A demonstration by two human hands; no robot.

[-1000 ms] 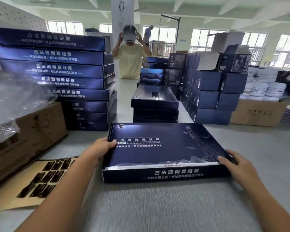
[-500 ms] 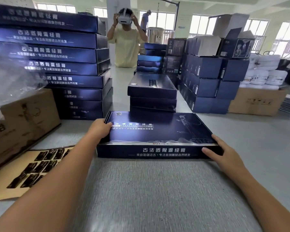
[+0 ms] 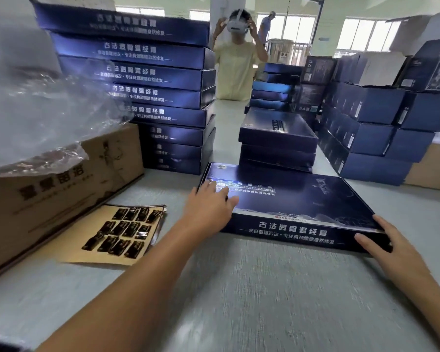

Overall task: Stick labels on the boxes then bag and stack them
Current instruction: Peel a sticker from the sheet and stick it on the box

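A flat dark blue box (image 3: pixel 297 199) with white lettering lies on the grey table in front of me. My left hand (image 3: pixel 210 203) rests on its near left corner with fingers stretched over the lid. My right hand (image 3: pixel 389 247) lies against its near right corner, fingers extended along the edge. A brown backing sheet with several dark labels (image 3: pixel 123 231) lies on the table left of the box. Crumpled clear plastic bags (image 3: pixel 36 105) sit on a cardboard carton at the left.
A tall stack of the same blue boxes (image 3: pixel 148 90) stands behind the sheet. A short stack (image 3: pixel 277 141) sits right behind my box. More blue cartons (image 3: pixel 376 133) pile up at the right. A brown carton (image 3: pixel 51 196) flanks the left. A person (image 3: pixel 236 64) stands beyond.
My left hand moved from the box's left side onto its lid. The view shifted left and the box lies further right. My right hand stays at the near right corner.
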